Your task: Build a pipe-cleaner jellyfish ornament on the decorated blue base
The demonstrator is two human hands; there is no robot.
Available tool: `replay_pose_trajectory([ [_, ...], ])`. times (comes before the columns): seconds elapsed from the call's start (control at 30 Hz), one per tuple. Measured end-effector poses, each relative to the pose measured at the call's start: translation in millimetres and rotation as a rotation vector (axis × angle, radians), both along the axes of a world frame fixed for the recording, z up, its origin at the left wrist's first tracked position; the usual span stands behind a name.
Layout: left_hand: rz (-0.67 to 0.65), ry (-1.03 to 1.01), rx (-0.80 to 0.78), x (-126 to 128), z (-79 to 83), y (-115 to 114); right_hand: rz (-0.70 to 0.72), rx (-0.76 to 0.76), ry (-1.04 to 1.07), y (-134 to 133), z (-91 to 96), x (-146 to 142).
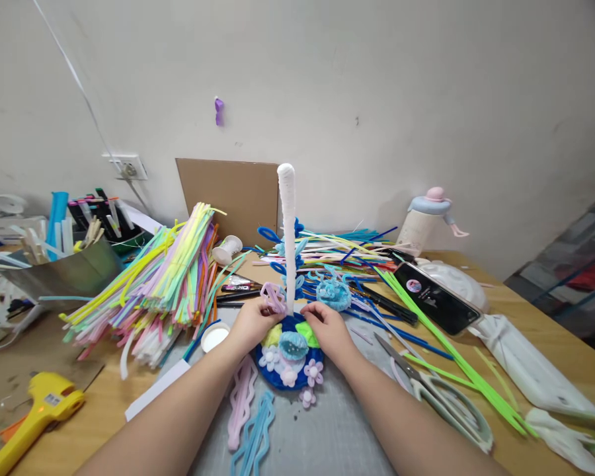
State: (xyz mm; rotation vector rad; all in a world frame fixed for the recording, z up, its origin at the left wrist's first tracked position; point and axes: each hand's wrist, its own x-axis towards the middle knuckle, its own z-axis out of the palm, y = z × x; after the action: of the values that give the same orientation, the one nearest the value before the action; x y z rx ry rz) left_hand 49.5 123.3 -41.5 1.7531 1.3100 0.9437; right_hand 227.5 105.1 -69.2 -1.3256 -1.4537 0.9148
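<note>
A yellow glue gun (44, 410) lies at far left, then a bundle of pipe cleaners (171, 281). The left hand (258, 322), fingers bent close together, meets the base's back left edge by some pink loops (274, 297) — I can't tell if it grips. Between both hands lies the blue base (272, 378) with its flowers, a white post (288, 231) upright behind. The right hand (327, 327) curls narrowly at the back right — its grip is unclear too. Scissors (441, 396) lie farther right.
</note>
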Motion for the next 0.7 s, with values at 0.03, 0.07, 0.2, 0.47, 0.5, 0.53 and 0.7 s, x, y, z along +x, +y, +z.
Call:
replay_pose_trajectory([
  [0.03, -0.002, -0.002, 0.003, -0.2, -0.6, 0.2, 0.000, 0.000, -0.002, 0.0, 0.2, 0.1],
  [0.07, -0.003, -0.003, 0.005, -0.4, -1.3, 0.4, 0.000, 0.000, -0.003, 0.0, 0.3, 0.1],
  [0.2, -0.006, 0.006, 0.004, -1.7, -3.7, 0.7, 0.002, -0.002, 0.000, 1.0, -0.8, -0.1],
  [0.47, 0.003, 0.006, 0.038, 2.8, 0.2, -1.5, -0.004, 0.000, 0.008, 0.8, -1.0, -0.1],
  [0.5, 0.011, 0.010, 0.041, 3.9, 0.9, -2.0, -0.004, 0.002, 0.008, 0.5, -0.6, -0.2],
  [0.53, 0.019, 0.013, 0.045, 4.8, 1.3, -2.6, -0.004, 0.004, 0.009, 0.3, -0.3, -0.3],
  [0.7, 0.029, 0.019, 0.061, 7.3, 1.2, -4.8, -0.004, 0.013, 0.008, -0.3, 0.7, -0.7],
])
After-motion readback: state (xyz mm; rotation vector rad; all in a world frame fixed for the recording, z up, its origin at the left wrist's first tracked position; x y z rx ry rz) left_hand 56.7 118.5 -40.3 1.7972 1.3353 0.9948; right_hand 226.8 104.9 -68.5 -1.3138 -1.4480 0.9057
